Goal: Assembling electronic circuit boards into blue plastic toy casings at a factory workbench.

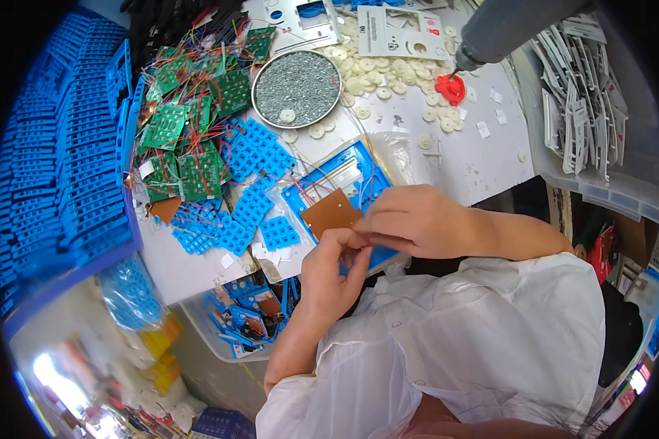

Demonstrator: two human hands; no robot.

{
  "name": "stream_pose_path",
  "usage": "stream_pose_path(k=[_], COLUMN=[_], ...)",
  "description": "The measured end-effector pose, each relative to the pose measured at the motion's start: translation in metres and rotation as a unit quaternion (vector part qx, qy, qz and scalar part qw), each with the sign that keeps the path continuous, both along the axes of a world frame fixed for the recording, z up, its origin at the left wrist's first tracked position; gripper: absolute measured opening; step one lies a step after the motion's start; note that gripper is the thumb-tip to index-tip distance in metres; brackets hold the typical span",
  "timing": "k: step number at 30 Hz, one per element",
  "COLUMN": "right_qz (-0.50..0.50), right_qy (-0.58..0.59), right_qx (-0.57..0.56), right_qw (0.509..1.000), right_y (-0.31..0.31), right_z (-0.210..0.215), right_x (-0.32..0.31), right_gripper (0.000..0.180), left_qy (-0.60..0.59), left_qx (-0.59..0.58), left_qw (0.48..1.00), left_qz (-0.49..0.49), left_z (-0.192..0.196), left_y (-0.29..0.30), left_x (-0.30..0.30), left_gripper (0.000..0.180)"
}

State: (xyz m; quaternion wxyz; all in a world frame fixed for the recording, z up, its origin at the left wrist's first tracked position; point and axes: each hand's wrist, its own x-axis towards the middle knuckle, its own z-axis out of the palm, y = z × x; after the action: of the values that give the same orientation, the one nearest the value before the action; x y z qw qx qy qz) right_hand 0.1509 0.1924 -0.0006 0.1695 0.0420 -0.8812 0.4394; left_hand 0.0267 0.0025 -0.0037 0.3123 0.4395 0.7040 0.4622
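Observation:
My left hand (335, 274) and my right hand (422, 219) meet fingertip to fingertip at the near edge of a brown circuit board (331, 212). Both are closed in a pinch. What lies between the fingers is too small or hidden to make out. Tilted, the board rests over a blue plastic housing (379, 179), with thin wires running from its far edge. My hands cover the near part of the housing. Blue keypad pieces (279, 233) lie just left of it.
Green circuit boards (166, 126) with wires pile up at left, beside stacked blue housings (69, 146). A round dish of screws (296, 88) stands behind, near scattered cream discs (399, 69). An electric screwdriver (509, 33) hangs over a red piece (451, 89). White panels (575, 95) fill a right-hand bin.

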Motion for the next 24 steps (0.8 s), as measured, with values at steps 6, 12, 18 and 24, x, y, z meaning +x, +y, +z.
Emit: stream_pose_path(k=[6,12,18,24], right_qz=[-0.023,-0.053,-0.016,0.026], right_qy=[-0.122,-0.085,-0.132,-0.154], right_qx=[0.114,0.069,0.019,0.135], right_qw=[0.986,0.993,0.991,0.978], right_y=[0.012,0.011,0.011,-0.003], right_z=[0.010,0.001,-0.005,0.003], right_x=[0.023,0.025,0.046,0.055], right_gripper=[0.025,0.017,0.014,0.012], left_qy=[0.297,0.441,0.449,0.430], left_qx=[0.029,-0.029,-0.034,-0.014], left_qw=[0.950,0.888,0.879,0.891], left_qz=[-0.091,-0.131,-0.158,-0.146], left_z=[-0.012,-0.024,-0.021,-0.024], left_y=[-0.029,-0.050,-0.048,-0.048], left_x=[-0.013,-0.009,-0.014,-0.014], left_gripper=[0.040,0.053,0.051,0.048])
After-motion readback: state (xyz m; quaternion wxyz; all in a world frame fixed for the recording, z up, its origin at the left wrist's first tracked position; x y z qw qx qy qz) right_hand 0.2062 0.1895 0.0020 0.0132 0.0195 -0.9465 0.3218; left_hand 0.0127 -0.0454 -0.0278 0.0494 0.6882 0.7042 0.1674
